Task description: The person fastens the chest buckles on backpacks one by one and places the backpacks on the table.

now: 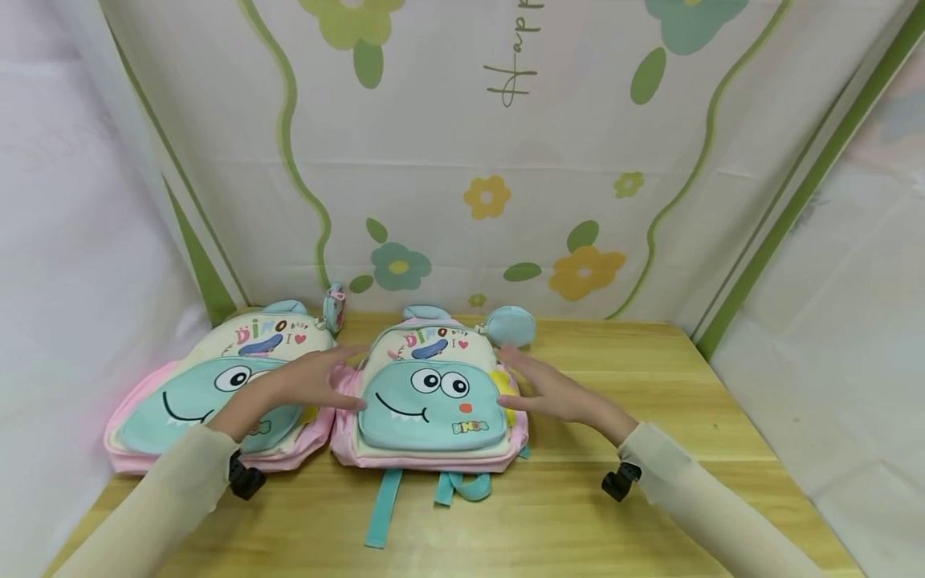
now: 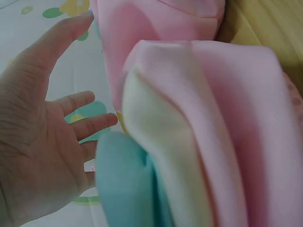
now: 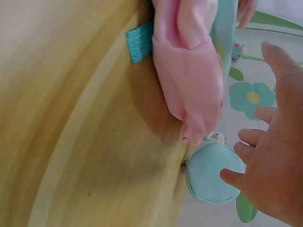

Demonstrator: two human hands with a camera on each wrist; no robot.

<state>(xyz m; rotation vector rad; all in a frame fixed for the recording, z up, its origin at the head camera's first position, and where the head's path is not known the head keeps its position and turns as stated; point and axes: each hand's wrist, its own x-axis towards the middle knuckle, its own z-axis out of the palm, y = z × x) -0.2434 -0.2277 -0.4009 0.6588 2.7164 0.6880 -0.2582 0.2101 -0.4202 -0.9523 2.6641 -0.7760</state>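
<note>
A pink and teal dinosaur backpack (image 1: 433,417) lies face up in the middle of the table, with teal straps (image 1: 383,506) trailing toward the front edge. My left hand (image 1: 307,381) is at its left side and my right hand (image 1: 552,392) at its right, fingers spread and extended. The left wrist view shows the left hand (image 2: 42,137) beside the pink side of a backpack (image 2: 227,104), gripping nothing. From the right wrist, the right hand (image 3: 279,161) appears near a round light-blue pouch (image 3: 213,172) clipped to the bag; whether the fingertips touch is unclear.
A second, similar backpack (image 1: 188,393) lies close on the left, partly behind my left forearm, with a small round pouch (image 1: 335,307) at its top. A floral cloth (image 1: 448,144) hangs behind the wooden table (image 1: 650,498), and white cloth walls (image 1: 853,321) flank it.
</note>
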